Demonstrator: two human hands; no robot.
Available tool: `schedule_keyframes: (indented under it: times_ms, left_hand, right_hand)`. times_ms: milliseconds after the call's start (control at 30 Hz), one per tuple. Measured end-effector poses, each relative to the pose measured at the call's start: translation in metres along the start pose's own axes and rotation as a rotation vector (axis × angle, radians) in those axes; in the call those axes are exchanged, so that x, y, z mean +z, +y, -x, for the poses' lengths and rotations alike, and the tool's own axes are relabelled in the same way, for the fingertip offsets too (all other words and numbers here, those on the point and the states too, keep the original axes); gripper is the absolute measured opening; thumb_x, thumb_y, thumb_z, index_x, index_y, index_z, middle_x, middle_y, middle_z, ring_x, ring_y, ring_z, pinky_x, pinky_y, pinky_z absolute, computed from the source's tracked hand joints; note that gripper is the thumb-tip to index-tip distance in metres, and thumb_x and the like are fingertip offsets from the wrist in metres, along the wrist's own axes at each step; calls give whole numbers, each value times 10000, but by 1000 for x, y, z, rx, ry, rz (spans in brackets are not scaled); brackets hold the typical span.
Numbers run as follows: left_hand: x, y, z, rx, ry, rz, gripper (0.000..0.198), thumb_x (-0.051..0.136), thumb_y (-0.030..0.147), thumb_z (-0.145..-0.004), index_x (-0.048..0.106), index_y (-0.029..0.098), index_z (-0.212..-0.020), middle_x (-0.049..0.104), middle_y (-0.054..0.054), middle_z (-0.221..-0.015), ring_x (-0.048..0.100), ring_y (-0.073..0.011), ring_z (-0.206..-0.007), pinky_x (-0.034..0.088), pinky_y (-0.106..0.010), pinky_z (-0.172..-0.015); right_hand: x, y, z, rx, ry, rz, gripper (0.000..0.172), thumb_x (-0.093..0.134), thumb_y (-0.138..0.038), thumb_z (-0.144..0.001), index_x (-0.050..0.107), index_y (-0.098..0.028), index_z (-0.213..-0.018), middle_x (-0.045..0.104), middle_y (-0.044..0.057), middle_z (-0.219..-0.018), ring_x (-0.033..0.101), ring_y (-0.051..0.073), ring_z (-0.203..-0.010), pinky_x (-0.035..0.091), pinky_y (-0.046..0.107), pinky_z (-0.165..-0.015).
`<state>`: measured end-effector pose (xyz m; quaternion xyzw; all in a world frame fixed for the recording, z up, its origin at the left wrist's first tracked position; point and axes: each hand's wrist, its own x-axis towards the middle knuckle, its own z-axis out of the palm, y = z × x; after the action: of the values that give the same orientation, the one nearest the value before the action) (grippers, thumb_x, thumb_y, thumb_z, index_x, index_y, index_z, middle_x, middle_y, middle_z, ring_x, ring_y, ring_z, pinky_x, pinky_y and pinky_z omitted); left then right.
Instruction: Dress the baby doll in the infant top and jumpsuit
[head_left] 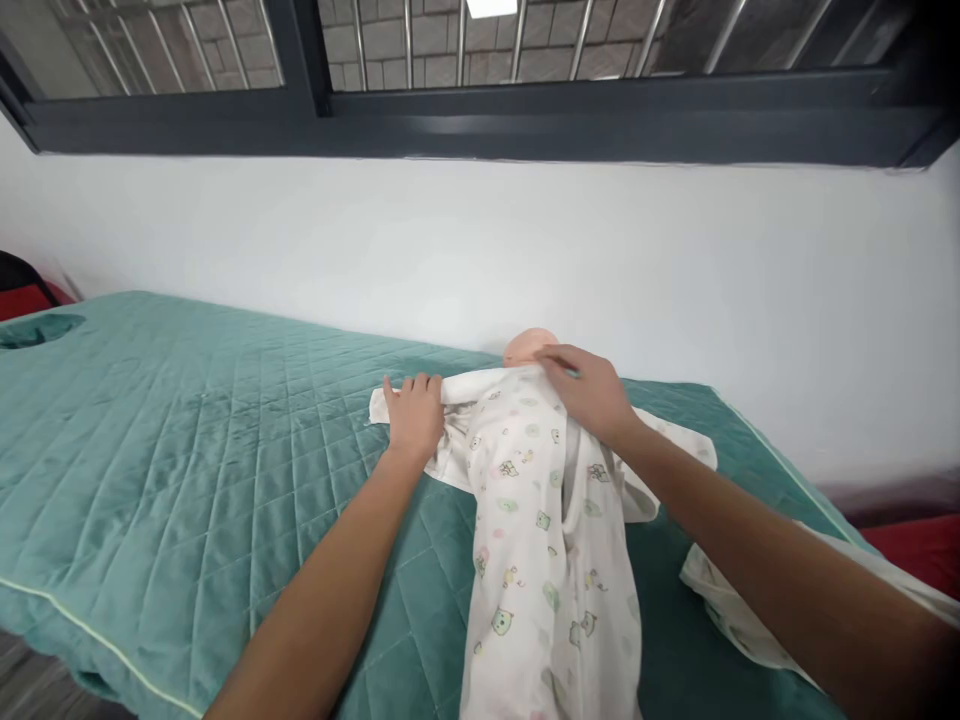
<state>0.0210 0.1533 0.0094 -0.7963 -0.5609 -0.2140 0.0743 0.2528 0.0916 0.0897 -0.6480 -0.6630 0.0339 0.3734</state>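
Observation:
A white baby romper (517,520) printed with small animals and leaves lies lengthwise on the bed, one sleeve spread to each side. Above its collar shows the smooth rounded top of what looks like a doll's head (529,345); the rest is covered by the romper and my right hand. My left hand (415,415) is closed over the left sleeve, whose cuff sticks out past the fingers. At the neckline, my right hand (589,390) pinches the collar's edge with thumb and fingertips. The front opening runs down below that hand.
Under everything is a green quilted bedspread (225,450) reaching to a white wall (300,240). Another white cloth (727,600) lies at the right, partly behind my forearm. A dark-framed window (480,125) with bars is above. Red items sit at both far sides.

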Motion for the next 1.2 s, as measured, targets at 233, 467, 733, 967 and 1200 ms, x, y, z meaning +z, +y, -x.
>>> schedule_keyframes:
  times_ms: [233,467,733,967,1200]
  left_hand:
    - [1,0,3,-6,17,-26,322,547,211,-890,561,239,-1210,651,-96,-1186,566,-306,-1133,184,-603,-1141]
    - [-2,-2,8,-18,68,-74,303,478,208,-914,583,245,-1196,675,-72,-1167,599,-293,-1092,233,-587,-1126]
    - [2,-10,7,-50,45,-52,371,457,202,-907,575,245,-1257,648,-85,-1252,572,-289,-1162,256,-589,-1133]
    - [-21,20,19,41,160,138,451,449,153,-890,524,188,-1333,561,-115,-1370,467,-310,-1293,255,-619,-1146]
    - [-73,141,-18,422,-181,383,327,430,285,-954,629,202,-1199,637,-59,-1258,557,-201,-1185,462,-331,-1024]
  right_hand:
    - [0,77,47,200,79,19,440,407,-375,-911,617,-195,-1253,625,103,-1317,548,290,-1234,405,477,-1067]
    - [1,96,41,169,27,106,557,400,-138,-782,601,-186,-1299,604,70,-1353,534,261,-1262,377,422,-1107]
    - [-23,121,43,413,155,29,554,421,-105,-744,618,-188,-1255,648,76,-1285,578,249,-1213,418,399,-1064]
    - [-25,116,47,495,37,130,447,432,-244,-832,601,-213,-1245,660,69,-1264,599,294,-1153,439,421,-985]
    - [-32,107,49,523,-60,287,412,382,-349,-899,657,-199,-1165,708,105,-1151,637,303,-1080,430,372,-866]
